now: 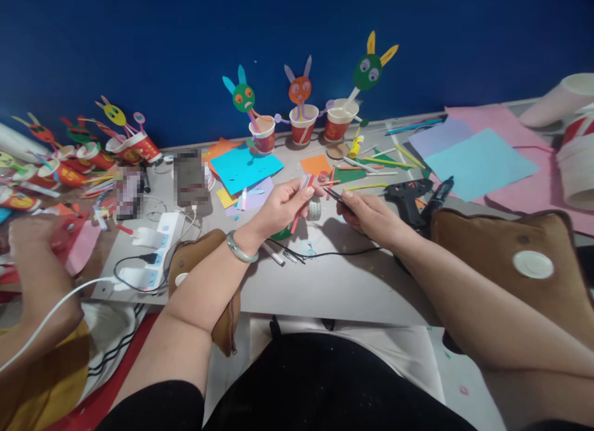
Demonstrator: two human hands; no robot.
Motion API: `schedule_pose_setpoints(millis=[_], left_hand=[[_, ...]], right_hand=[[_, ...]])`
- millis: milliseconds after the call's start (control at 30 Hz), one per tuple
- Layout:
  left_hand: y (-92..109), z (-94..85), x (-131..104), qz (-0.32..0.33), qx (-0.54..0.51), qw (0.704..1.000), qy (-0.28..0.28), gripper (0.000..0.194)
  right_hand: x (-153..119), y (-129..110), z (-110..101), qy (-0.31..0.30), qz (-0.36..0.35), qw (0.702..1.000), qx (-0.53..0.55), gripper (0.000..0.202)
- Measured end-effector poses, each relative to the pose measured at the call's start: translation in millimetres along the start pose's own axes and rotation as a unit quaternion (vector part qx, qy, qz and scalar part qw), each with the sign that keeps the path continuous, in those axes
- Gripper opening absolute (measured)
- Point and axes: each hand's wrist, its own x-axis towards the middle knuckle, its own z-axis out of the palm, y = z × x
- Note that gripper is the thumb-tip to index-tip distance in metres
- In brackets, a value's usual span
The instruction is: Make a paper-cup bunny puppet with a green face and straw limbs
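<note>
Above the middle of the desk, my left hand (285, 205) is closed on thin red and white strips (296, 222) that look like paper. A small roll of tape (314, 208) is right beside its fingers; whether the hand touches it, I cannot tell. My right hand (366, 214) grips a slim dark pointed tool (333, 195), its tip directed left at the strips. The tool's kind is not clear, as the fingers cover its rear part. Behind the hands stand three paper cups, each with a paper long-eared figure: a green one (244, 98), an orange one (300, 90) and another green one (367, 72).
A black glue gun (408, 199) and a black marker (440, 195) lie right of my hands. Coloured paper (485, 162) covers the right back. A power strip (162, 248) with cables lies left. Another person's arm (41, 282) works at the far left.
</note>
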Motion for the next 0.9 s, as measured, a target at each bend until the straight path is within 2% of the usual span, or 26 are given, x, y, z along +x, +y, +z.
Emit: schedule_pose_setpoints(millis=[267, 567, 900], left_hand=[[-5, 1.3, 0, 0.003, 0.002, 1.000, -0.012, 0.051], [4, 2.7, -2, -0.003, 0.030, 0.999, -0.021, 0.051], [1, 9.4, -3, -0.005, 0.019, 0.999, -0.035, 0.059]], right_hand=[[-1, -3, 2, -0.005, -0.007, 1.000, -0.001, 0.083], [-2, 0, 0, 0.006, -0.018, 1.000, -0.012, 0.081], [-2, -6, 3, 0.005, -0.028, 0.999, -0.026, 0.085]])
